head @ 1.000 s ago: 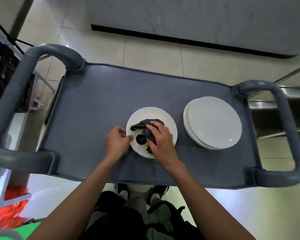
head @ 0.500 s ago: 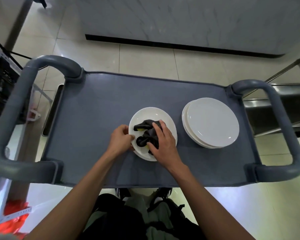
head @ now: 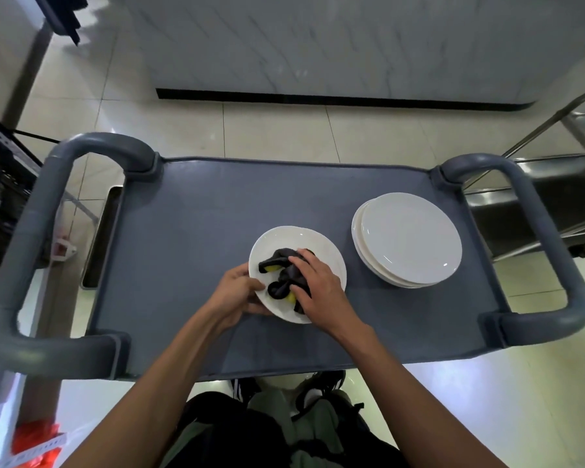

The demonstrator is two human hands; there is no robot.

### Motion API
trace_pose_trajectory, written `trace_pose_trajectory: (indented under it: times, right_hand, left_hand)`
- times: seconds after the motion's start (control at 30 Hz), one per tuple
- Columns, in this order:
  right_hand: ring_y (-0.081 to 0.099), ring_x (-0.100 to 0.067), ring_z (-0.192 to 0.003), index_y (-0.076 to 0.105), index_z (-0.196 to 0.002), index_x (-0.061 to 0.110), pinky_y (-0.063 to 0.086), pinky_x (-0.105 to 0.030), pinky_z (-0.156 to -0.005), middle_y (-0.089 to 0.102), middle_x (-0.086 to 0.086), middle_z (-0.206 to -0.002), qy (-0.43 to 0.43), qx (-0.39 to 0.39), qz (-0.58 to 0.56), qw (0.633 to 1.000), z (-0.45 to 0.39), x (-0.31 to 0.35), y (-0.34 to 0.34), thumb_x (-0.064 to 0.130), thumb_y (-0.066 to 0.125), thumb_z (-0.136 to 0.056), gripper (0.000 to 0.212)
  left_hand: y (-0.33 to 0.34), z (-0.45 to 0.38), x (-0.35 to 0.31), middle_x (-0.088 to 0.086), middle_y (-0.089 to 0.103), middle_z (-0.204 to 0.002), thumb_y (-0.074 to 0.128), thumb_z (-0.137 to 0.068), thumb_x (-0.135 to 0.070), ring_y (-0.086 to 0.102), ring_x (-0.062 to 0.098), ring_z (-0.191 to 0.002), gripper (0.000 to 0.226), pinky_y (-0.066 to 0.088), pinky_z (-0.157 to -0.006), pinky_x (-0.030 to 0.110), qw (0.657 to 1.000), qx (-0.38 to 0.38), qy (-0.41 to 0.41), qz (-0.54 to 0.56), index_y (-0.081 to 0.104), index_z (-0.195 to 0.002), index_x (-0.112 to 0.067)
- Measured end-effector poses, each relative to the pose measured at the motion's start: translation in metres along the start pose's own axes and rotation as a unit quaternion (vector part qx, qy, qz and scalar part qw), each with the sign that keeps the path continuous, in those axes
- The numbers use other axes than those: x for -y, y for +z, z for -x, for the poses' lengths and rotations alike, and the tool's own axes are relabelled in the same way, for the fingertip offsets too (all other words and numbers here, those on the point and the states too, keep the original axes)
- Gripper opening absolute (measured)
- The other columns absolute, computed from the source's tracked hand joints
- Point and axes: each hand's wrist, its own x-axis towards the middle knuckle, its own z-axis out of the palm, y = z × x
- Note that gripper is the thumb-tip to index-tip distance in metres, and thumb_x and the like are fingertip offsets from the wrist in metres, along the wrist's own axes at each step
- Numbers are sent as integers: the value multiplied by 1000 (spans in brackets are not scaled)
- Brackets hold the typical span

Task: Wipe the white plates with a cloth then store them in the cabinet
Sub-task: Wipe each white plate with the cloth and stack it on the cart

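On a grey plastic cart (head: 196, 238), our left hand (head: 237, 294) grips the round white plate's (head: 321, 251) near rim to steady it while our right hand (head: 318, 285) presses a crumpled dark cloth (head: 282, 269) into it, beside stacked white plates (head: 406, 238).

The right hand (head: 318, 285) covers the near right part of the dark cloth (head: 284, 271) and the plate (head: 298, 238) beneath. The lower plates in the stack (head: 407, 239) show only as rims. The metal rack (head: 554, 211) runs off the right edge.
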Motion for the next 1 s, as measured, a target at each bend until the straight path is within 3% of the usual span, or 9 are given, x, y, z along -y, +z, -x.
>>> trace_pose_trajectory:
  times: [0.13,0.27,0.4,0.6,0.73,1.0]
  right_hand:
    - [32,-21,-146,45,-148,19,31,-45,-115,31,1,-161,-9,-22,12,1000,3,3,0,19,59,-97,53]
    - [36,-20,-143,47,-147,21,34,-45,-112,33,4,-160,-34,-47,34,998,-1,8,-18,20,59,-97,51]
    - [36,-17,-142,47,-147,25,34,-44,-110,34,7,-159,-77,-93,57,991,-12,19,-47,21,56,-99,50]
    - [43,-28,-136,51,-145,26,36,-48,-105,41,-1,-155,-156,-168,101,968,-34,39,-108,17,58,-98,49]
    - [46,-33,-134,55,-142,28,38,-53,-101,45,-7,-153,-193,-219,130,948,-53,49,-148,17,57,-98,46]
    - [49,-33,-127,61,-135,32,40,-55,-95,49,-5,-148,-211,-303,140,919,-92,46,-213,15,63,-92,47]
  left_hand:
    - [6,4,0,16,76,-93,47,-83,19,75,34,-77,41,59,-57,46,999,-6,32,5,73,-103,-7]
    - [13,8,-10,20,75,-95,50,-82,18,74,36,-77,43,59,-57,45,998,-4,68,0,77,-98,-12]
    - [21,12,-36,19,74,-101,53,-81,17,73,38,-84,44,60,-63,49,993,9,115,-1,77,-102,-14]
    - [46,26,-91,19,74,-103,54,-81,17,73,39,-85,45,60,-62,45,981,8,196,-1,75,-109,-11]
    - [67,35,-128,19,74,-104,55,-82,17,73,40,-87,43,61,-64,50,970,11,243,-14,73,-110,-10]
    - [114,40,-161,17,74,-97,54,-80,19,70,39,-81,41,60,-62,52,963,-17,268,-11,72,-106,-7]
